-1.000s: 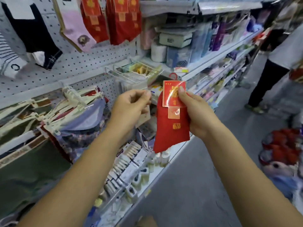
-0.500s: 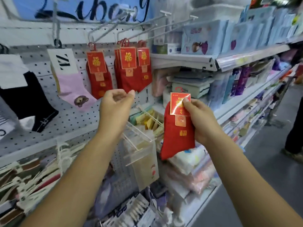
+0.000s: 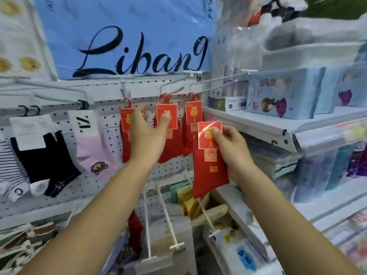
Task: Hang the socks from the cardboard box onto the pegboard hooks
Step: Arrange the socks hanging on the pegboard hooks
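Head view, tilted up at the sock wall; notes from my remote station. The right hand (image 3: 232,149) grips the held red sock (image 3: 208,171) by its red card header; the thumb is curled over the card front, the other fingers are behind it and mostly hidden. The sock hangs straight down below those fingers, toe end lowest, in front of the pegboard (image 3: 111,135) and not on any hook. The left hand (image 3: 147,133) is up against the display, fingers extended and spread wide, holding nothing that I can make out. Its thumb tip rests on the card of the middle bunch (image 3: 172,143) of hanging red socks; its index finger points up between that bunch and the left bunch (image 3: 125,139). The right bunch (image 3: 193,112) hangs just right of the left thumb and just up-left of the right thumb; the held card overlaps its lower edge in this view. White wire hooks (image 3: 228,78) jut out above both sets of fingertips. Well left of the left hand hang a pink sock (image 3: 93,153), a black sock (image 3: 49,161) and a striped sock (image 3: 10,167); a blue sign (image 3: 129,36) sits above the hooks. Right of the right hand, a white shelf (image 3: 258,126) carries pale blue packs (image 3: 282,92).
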